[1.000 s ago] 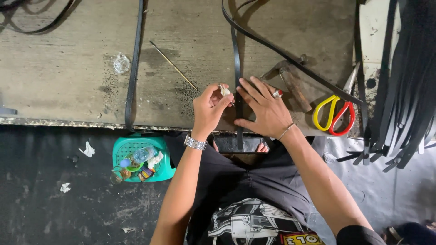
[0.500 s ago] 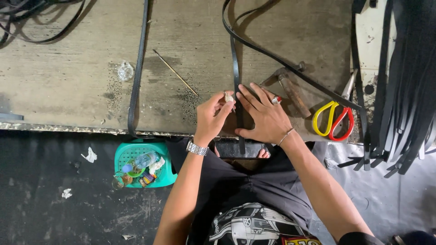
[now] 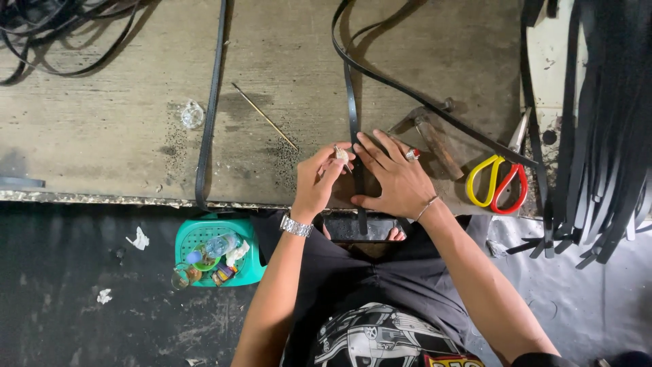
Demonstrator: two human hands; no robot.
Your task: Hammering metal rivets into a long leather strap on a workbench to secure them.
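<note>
A long black strap runs down the worn workbench to its front edge. My right hand, with a ring and a bracelet, lies flat with its fingers spread on the strap and pins it down. My left hand, a watch on its wrist, pinches a small pale object just left of the strap, touching it at the fingertips.
Scissors with yellow and red handles lie to the right, a hammer beside them. A bundle of black straps hangs at far right. Another strap, a thin rod and a green basket of small items sit to the left.
My left hand has pressed the pale object closer against the strap, and my right hand has flattened more fully over the strap. The view shifted slightly.
</note>
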